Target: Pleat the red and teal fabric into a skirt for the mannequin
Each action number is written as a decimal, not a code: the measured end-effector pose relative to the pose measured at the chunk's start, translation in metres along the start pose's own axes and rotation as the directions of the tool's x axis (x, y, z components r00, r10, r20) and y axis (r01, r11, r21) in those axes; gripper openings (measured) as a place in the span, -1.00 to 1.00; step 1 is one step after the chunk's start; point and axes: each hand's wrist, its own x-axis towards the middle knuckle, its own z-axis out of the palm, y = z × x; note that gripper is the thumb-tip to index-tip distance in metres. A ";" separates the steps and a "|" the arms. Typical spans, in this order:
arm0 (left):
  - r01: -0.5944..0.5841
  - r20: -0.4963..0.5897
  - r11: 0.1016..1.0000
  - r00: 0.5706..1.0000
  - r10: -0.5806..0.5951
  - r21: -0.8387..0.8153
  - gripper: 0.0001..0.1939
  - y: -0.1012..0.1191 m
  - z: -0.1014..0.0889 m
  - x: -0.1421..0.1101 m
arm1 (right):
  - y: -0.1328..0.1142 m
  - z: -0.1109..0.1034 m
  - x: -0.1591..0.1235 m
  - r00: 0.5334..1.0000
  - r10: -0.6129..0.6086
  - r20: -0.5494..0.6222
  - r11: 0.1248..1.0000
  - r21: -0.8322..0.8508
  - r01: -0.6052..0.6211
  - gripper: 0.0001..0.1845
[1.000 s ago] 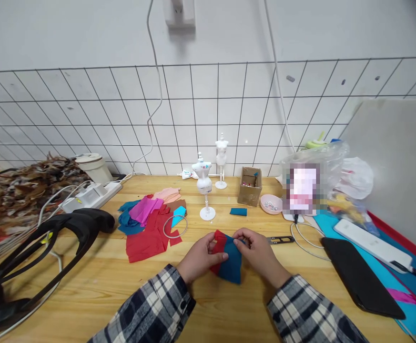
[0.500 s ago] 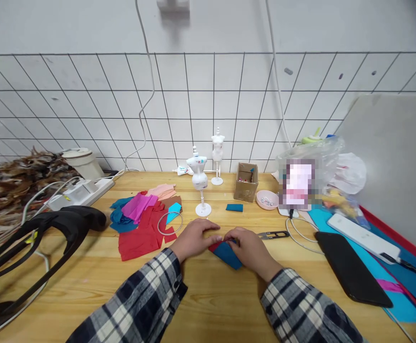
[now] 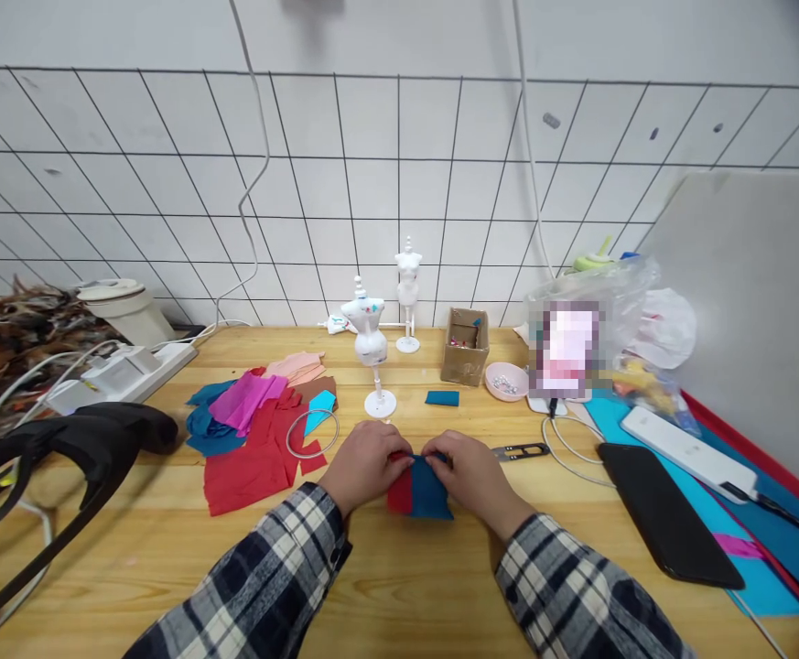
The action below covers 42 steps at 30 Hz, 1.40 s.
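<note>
Left hand (image 3: 366,464): pinching cloth (image 3: 422,491), red side
Right hand (image 3: 474,474): pinching blue side
Risk: uneven pull could twist the cloth crooked

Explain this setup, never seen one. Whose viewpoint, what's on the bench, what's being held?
There's no machine here: a person works bare-handed, and a camera worn on their head looks forward and down. The left hand and right hand both pinch the far edge of a red-and-blue cloth piece. On the wooden table, loose fabric pieces and a thin ring lie to the left. Ahead stand two upright white mannequins, with a cardboard box and a pink bowl beyond to the right. Nearer lie small snips.
</note>
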 end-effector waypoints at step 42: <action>-0.053 0.050 0.989 0.998 0.047 0.139 -0.79 0.009 -0.013 -0.006 | 0.012 -0.018 -0.013 0.997 -0.026 0.075 0.999 -0.042 0.029 -0.75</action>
